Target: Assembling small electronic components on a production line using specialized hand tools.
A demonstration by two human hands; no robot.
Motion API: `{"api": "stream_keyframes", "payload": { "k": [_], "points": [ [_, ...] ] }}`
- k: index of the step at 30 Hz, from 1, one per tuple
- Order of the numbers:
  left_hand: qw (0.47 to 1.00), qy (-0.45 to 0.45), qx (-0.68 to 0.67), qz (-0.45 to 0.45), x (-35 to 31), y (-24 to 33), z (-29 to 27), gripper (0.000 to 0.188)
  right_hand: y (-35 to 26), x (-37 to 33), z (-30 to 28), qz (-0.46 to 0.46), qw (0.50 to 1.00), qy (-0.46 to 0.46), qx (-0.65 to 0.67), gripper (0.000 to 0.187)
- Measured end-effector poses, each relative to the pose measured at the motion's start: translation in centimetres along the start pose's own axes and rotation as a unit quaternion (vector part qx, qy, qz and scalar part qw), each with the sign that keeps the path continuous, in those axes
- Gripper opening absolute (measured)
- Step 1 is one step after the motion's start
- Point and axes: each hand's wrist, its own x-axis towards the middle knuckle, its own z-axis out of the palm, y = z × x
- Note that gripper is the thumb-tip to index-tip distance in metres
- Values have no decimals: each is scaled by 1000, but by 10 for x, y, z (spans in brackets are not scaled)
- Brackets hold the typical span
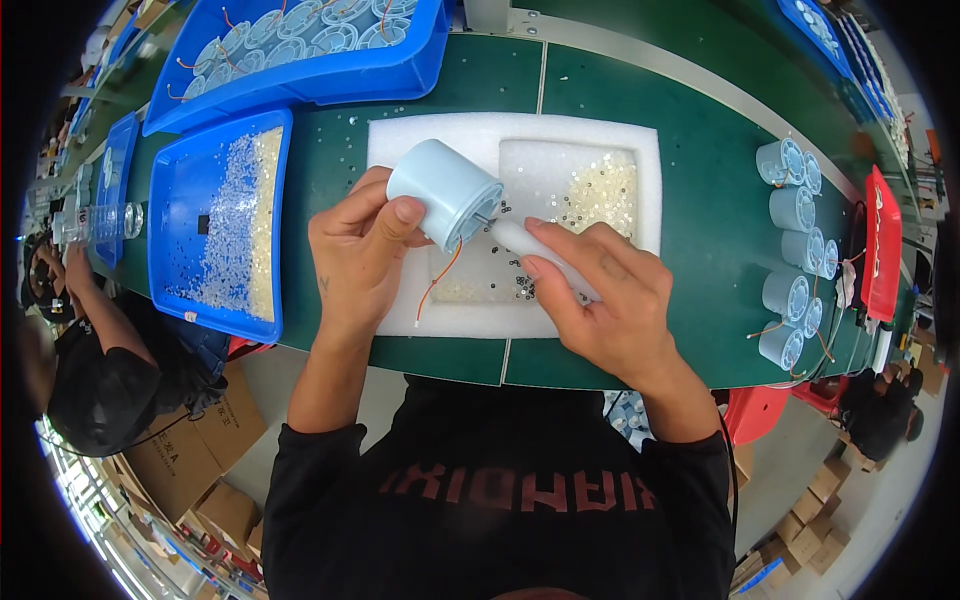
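A light blue cylindrical housing (432, 183) is tilted in my left hand (358, 245), whose fingers and thumb wrap its side. Its ribbed end faces right, and a thin red-orange wire lead (437, 283) hangs from it. My right hand (615, 290) grips a white stick-like tool (540, 255) between thumb and fingers. The tool's near end meets a short metal shaft (484, 217) at the housing's face; whether it touches is too small to tell. Below both hands lies a white foam tray (440, 128) with small cream pieces (603, 190) and small dark nut-like pieces (522, 288).
At left, a blue tray (282, 200) holds clear and cream bits. Behind it, a blue bin (380, 80) contains several similar housings. More housings (792, 208) stand at right beside a red tray (880, 245). Another person (100, 370) sits at far left, near a clear bottle (105, 222).
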Motion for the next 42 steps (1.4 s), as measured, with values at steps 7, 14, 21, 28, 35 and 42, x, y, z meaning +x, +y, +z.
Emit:
{"api": "stream_keyframes", "payload": {
  "k": [7,14,21,28,35,42],
  "points": [
    [995,-19,81,62,-2,1,-4,20,-21,1,14,130,987,-10,93,21],
    [993,-46,83,74,3,2,-5,21,-19,-2,29,131,986,-1,103,20],
    [998,4,-56,20,6,1,-2,28,-8,9,2,111,984,-73,119,21],
    [982,-33,-164,-91,7,8,-9,43,0,-3,-20,62,994,-25,86,22],
    [962,-41,219,155,0,5,22,63,2,2,-11,113,975,-86,172,38],
    [761,-202,451,421,6,4,30,93,-9,-6,-13,23,987,-144,74,59]
  ]
}}
